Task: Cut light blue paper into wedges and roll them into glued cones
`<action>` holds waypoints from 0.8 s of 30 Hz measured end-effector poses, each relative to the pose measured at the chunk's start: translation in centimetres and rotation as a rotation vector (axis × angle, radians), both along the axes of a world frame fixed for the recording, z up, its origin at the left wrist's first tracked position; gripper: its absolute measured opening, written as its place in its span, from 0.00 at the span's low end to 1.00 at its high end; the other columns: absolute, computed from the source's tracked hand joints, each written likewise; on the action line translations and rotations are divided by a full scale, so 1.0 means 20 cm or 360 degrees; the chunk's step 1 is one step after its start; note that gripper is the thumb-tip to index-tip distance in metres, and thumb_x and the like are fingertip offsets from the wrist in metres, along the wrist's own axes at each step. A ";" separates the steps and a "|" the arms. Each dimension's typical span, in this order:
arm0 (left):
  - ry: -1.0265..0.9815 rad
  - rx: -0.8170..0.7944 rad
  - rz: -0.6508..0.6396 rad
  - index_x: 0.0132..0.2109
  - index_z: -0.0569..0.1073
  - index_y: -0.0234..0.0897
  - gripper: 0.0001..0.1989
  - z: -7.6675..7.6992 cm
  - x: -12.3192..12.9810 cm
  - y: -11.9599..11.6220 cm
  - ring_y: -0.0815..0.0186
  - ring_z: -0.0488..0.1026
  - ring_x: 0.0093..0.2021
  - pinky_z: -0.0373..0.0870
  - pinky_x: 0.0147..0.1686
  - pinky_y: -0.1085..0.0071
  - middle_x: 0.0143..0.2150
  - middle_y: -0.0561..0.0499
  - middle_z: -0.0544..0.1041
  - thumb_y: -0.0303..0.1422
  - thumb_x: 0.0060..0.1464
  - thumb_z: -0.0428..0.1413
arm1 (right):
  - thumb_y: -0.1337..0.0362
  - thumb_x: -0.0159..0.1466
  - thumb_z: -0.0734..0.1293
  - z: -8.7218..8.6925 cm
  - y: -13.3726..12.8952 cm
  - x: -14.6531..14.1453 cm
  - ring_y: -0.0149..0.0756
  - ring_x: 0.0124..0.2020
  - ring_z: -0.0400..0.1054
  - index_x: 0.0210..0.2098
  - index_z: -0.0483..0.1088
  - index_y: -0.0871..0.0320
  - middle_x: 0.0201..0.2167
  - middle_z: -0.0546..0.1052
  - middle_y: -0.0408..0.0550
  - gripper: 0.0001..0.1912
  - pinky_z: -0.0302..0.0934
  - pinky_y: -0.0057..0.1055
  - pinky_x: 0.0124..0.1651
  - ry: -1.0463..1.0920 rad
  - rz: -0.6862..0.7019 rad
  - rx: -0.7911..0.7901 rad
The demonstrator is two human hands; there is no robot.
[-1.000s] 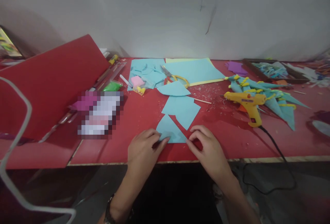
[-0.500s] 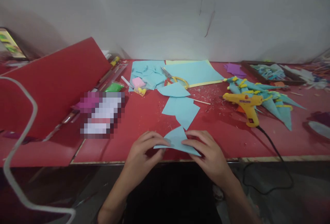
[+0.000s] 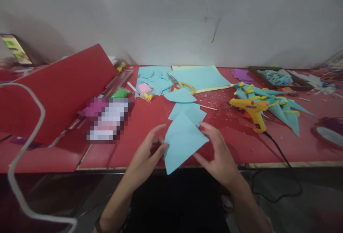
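A light blue fan-shaped paper piece [image 3: 183, 142] is tilted up above the table's front edge. My left hand [image 3: 150, 150] pinches its left edge, thumb in front and fingers partly hidden. Around its right corner my right hand [image 3: 218, 150] is spread, thumb and forefinger wide apart, with the fingertips partly behind the paper. Just beyond lie more light blue paper pieces [image 3: 175, 110] and a curved blue piece [image 3: 180, 96]. Scissors with yellow and red handles [image 3: 187, 85] rest behind those, beside a thin wooden stick [image 3: 209, 107].
A yellow glue gun [image 3: 252, 109] with a black cord lies at right, near blue paper cones with yellow trim [image 3: 281, 106]. Behind are large blue sheets [image 3: 203, 77] and a tray [image 3: 300, 85]. At left stand a red board [image 3: 61, 93], a blurred-out phone-like item [image 3: 109, 118] and a white cable [image 3: 18, 158].
The paper piece has turned from nearly edge-on to showing its broad face, a corner now pointing down. My right fingers have spread; my left thumb has moved onto its left edge.
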State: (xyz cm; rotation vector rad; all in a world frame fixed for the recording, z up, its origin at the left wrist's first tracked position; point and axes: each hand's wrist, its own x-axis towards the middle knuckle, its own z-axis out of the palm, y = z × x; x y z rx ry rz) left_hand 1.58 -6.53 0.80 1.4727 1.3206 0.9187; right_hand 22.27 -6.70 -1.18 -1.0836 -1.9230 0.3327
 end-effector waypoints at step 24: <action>0.1170 0.0872 -0.0435 0.41 0.73 0.42 0.09 -0.06 -0.03 -0.01 0.65 0.70 0.38 0.69 0.37 0.67 0.39 0.50 0.73 0.28 0.52 0.53 | 0.67 0.62 0.61 -0.03 0.03 0.06 0.33 0.37 0.66 0.30 0.69 0.55 0.34 0.73 0.46 0.06 0.61 0.30 0.40 -0.0232 0.0158 -0.0380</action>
